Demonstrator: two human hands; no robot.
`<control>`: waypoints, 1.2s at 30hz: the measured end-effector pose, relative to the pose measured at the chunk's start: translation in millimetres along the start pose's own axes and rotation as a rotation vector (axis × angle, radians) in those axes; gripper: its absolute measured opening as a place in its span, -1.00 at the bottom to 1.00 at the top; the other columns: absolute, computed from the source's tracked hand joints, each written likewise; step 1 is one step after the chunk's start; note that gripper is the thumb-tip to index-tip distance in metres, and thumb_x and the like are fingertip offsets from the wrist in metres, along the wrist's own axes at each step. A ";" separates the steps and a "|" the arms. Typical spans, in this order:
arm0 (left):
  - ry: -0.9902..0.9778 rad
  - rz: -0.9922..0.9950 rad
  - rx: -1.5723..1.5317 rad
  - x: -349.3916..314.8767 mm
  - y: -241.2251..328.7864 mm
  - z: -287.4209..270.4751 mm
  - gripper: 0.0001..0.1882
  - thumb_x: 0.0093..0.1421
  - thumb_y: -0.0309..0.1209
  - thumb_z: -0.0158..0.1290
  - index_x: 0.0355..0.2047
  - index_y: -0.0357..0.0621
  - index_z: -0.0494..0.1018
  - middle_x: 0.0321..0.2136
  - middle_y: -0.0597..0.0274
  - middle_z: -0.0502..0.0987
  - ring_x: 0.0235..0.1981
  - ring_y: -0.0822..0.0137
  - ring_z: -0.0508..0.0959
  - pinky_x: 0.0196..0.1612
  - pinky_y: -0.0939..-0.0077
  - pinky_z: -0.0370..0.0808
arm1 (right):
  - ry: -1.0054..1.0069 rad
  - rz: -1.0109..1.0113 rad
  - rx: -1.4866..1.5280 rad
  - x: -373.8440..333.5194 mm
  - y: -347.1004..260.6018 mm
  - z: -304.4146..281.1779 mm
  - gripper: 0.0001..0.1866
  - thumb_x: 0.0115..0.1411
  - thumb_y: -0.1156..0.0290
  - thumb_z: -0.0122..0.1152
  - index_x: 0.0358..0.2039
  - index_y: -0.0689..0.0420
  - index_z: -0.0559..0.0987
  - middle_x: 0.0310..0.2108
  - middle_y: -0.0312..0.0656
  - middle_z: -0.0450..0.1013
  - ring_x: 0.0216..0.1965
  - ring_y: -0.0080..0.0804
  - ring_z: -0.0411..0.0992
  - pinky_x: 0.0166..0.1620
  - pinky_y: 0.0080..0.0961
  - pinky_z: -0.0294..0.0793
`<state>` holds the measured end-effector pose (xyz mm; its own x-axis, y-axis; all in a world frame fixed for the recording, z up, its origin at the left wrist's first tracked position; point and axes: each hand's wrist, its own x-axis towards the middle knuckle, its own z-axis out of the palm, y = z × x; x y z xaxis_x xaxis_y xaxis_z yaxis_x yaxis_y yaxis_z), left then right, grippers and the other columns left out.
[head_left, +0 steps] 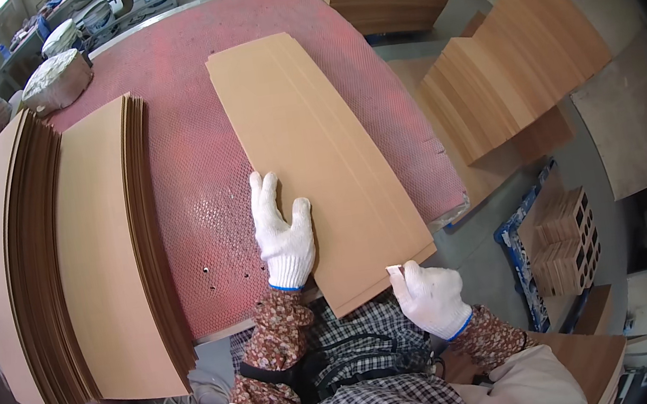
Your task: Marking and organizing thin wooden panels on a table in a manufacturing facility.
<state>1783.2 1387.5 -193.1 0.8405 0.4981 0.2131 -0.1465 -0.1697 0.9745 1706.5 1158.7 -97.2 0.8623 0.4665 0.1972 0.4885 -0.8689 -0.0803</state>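
A long, light tan wood-coloured board (pixel 316 146) lies lengthwise in front of me, its near end over the table's front edge. Another board shows under it at the edges. My left hand (pixel 285 236), in a white knitted glove, rests open on the left edge with fingers stretched toward the far end. At the near right corner my right hand (pixel 432 298), gloved alike, is closed in a pinch. Between its thumb and fingers sits a small flat white piece (pixel 395 270), held against the board's near edge; its kind cannot be made out.
The boards lie on a table with a red mesh-textured cover (pixel 202 210). Two stacks of similar boards (pixel 105 247) stand at the left. A silvery wrapped roll (pixel 56 80) sits at the far left corner. Board stacks (pixel 514 66) and a blue pallet (pixel 520 258) are at the right.
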 end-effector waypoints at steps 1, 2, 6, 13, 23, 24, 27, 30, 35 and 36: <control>0.001 -0.003 0.016 -0.7 0.5 0.0 -0.31 0.32 -0.58 0.16 0.42 -0.47 0.22 0.54 -0.34 0.04 0.58 -0.08 0.07 0.59 0.14 0.07 | 0.005 -0.050 -0.011 9.2 -1.1 -2.7 -0.69 0.40 0.27 0.28 -0.47 0.04 0.43 -0.80 -0.24 0.32 -0.81 -0.22 0.35 -0.70 -0.23 0.28; 0.003 -0.007 0.032 -1.0 0.2 -0.3 -0.32 0.32 -0.58 0.16 0.41 -0.47 0.22 0.54 -0.34 0.04 0.58 -0.09 0.08 0.59 0.14 0.07 | 0.010 -0.101 -0.022 19.8 -1.4 -3.0 -0.70 0.40 0.27 0.27 -0.45 0.04 0.44 -0.80 -0.24 0.33 -0.81 -0.24 0.36 -0.70 -0.23 0.29; 0.004 0.008 0.052 0.0 0.0 -2.1 -0.32 0.30 -0.59 0.17 0.40 -0.49 0.24 0.53 -0.36 0.06 0.57 -0.10 0.09 0.57 0.15 0.11 | -0.010 -0.166 -0.134 80.3 1.2 16.3 -0.77 0.44 0.26 0.18 -0.38 0.03 0.50 -0.77 -0.25 0.36 -0.74 -0.23 0.47 -0.67 -0.22 0.37; -0.001 0.000 0.004 -2.7 5.5 4.6 -0.33 0.26 -0.63 0.17 0.38 -0.48 0.27 0.52 -0.39 0.08 0.56 -0.14 0.12 0.57 0.13 0.12 | -0.120 -0.107 -0.235 256.1 5.4 53.4 -0.68 0.50 0.14 -0.07 -0.21 0.06 0.58 -0.39 -0.04 0.68 -0.40 -0.01 0.68 -0.40 0.04 0.61; 0.047 0.047 0.045 -7.8 12.2 0.7 -0.33 0.16 -0.65 0.25 0.31 -0.44 0.38 0.45 -0.44 0.19 0.48 -0.25 0.26 0.50 0.06 0.25 | -0.189 -0.014 -0.194 455.6 0.0 88.0 -0.55 0.51 0.11 -0.17 0.06 0.07 0.63 0.11 -0.04 0.63 0.05 0.06 0.64 0.04 0.14 0.61; 0.042 0.046 0.046 -8.2 11.5 -0.8 -0.33 0.16 -0.65 0.25 0.31 -0.44 0.38 0.45 -0.45 0.19 0.48 -0.26 0.26 0.49 0.05 0.26 | -0.197 0.001 -0.176 468.9 -5.6 90.3 -0.53 0.50 0.11 -0.16 0.11 0.08 0.63 0.12 -0.02 0.62 0.09 0.08 0.63 0.08 0.13 0.60; 0.037 0.037 0.058 -8.3 11.6 -2.9 -0.33 0.16 -0.64 0.27 0.30 -0.45 0.38 0.45 -0.47 0.19 0.47 -0.28 0.27 0.48 0.03 0.27 | -0.230 0.044 -0.132 499.8 -14.8 92.1 -0.50 0.49 0.13 -0.15 0.18 0.11 0.63 0.17 0.02 0.59 0.17 0.12 0.58 0.17 0.13 0.55; 0.045 0.047 0.079 -9.4 12.8 -3.8 -0.33 0.16 -0.63 0.29 0.30 -0.43 0.40 0.45 -0.47 0.19 0.46 -0.28 0.28 0.48 0.03 0.28 | -0.271 0.012 -0.180 517.9 -25.1 85.8 -0.53 0.46 0.23 -0.12 0.13 0.12 0.67 0.19 0.07 0.58 0.21 0.09 0.56 0.19 0.07 0.58; 0.102 0.047 0.079 -9.5 9.8 -4.3 -0.34 0.13 -0.59 0.33 0.27 -0.37 0.45 0.41 -0.42 0.29 0.44 -0.26 0.32 0.47 0.04 0.29 | -0.240 -0.166 -0.201 532.8 -22.6 99.3 -0.60 0.36 0.30 -0.03 -0.05 0.09 0.77 0.06 0.02 0.65 0.10 0.06 0.63 0.09 0.05 0.64; 0.112 0.080 0.048 -6.8 8.7 1.6 -0.35 0.13 -0.58 0.33 0.27 -0.34 0.46 0.40 -0.36 0.31 0.44 -0.23 0.33 0.47 0.05 0.29 | -0.261 -0.112 -0.218 531.8 -9.5 97.9 -0.58 0.38 0.25 -0.04 -0.04 0.10 0.76 0.05 0.04 0.65 0.08 0.11 0.63 0.10 0.08 0.63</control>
<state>1777.1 1381.2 -186.1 0.7632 0.5730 0.2986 -0.1833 -0.2512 0.9504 2173.5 1431.2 -87.2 0.8237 0.5633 -0.0652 0.5664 -0.8115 0.1437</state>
